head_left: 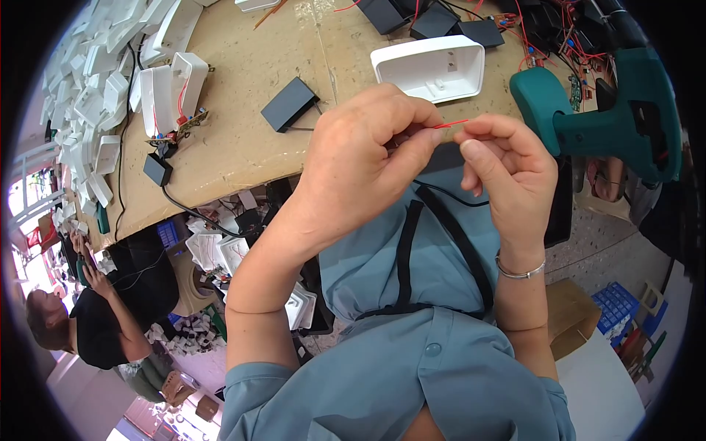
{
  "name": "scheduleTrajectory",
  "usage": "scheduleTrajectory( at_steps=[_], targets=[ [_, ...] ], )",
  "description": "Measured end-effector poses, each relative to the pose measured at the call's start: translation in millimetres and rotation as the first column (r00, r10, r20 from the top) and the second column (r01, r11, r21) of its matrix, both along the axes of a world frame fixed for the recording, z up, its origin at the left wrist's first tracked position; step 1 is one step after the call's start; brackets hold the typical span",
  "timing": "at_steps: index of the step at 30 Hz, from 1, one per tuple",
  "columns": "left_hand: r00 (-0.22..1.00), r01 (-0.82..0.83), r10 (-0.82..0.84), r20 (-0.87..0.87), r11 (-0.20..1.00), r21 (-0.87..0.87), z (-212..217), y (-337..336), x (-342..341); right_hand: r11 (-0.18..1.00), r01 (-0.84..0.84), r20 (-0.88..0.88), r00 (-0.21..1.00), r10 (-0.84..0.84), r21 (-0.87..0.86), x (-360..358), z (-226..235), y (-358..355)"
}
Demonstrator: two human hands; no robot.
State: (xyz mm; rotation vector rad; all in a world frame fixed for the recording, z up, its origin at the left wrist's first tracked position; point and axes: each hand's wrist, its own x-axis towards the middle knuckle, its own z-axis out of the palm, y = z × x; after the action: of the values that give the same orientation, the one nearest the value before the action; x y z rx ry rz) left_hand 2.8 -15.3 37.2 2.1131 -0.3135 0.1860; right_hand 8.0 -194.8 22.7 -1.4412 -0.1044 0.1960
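In front of my chest, my left hand (368, 143) is closed, pinching a thin red wire (450, 124) between thumb and forefinger. The wire sticks out to the right, and its tip reaches my right hand (511, 158). That hand's thumb and forefinger are bent close around the wire's end, the other fingers curled; whether they press on it is partly hidden. Just beyond the hands lies an open white plastic housing (430, 70). A black box (290, 104) with a grey cable rests on the table left of my left hand.
A green pistol-shaped power tool (610, 121) stands at the right. White housings with circuit boards (173, 92) lie at the left, beside a large heap of white housings (88, 95). Black boxes (434, 20) and red wires crowd the back right. Another person (95, 323) works at far left.
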Motion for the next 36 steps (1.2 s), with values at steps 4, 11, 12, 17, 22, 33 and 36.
scheduleTrajectory(
  at_steps=[4,11,12,17,22,33,36],
  targets=[
    [0.999,0.003,-0.004,0.054,1.000,0.026,-1.8,-4.9,2.0,0.997,-0.044,0.005,0.999,0.044,0.064,1.4,-1.1,7.3],
    [0.999,0.016,-0.016,0.050,1.000,0.004,-4.1,-6.2,2.6,1.000,-0.003,0.124,0.992,0.005,-0.022,4.2,-5.2,8.3],
    [0.999,0.016,-0.016,0.049,1.000,0.004,-4.4,-5.7,2.6,1.000,-0.003,0.123,0.992,0.006,-0.023,4.1,-4.9,8.2],
    [0.991,0.066,-0.069,0.113,0.997,0.034,-6.8,-2.0,2.3,0.991,0.040,0.221,0.975,-0.012,-0.126,4.7,-5.6,6.6],
    [0.923,0.047,-0.146,0.357,0.962,0.270,-13.5,2.8,3.4,0.975,0.046,0.332,0.943,0.030,-0.217,4.5,-8.3,5.3],
    [0.949,0.204,-0.259,0.182,0.939,0.276,5.7,19.2,5.9,0.971,-0.240,0.169,0.956,0.240,-0.019,12.4,-5.9,-4.1],
    [0.940,0.278,-0.308,0.149,0.941,0.192,4.4,22.5,13.5,0.962,-0.272,0.137,0.953,0.270,-0.003,15.7,-5.7,-2.4]
  ],
)
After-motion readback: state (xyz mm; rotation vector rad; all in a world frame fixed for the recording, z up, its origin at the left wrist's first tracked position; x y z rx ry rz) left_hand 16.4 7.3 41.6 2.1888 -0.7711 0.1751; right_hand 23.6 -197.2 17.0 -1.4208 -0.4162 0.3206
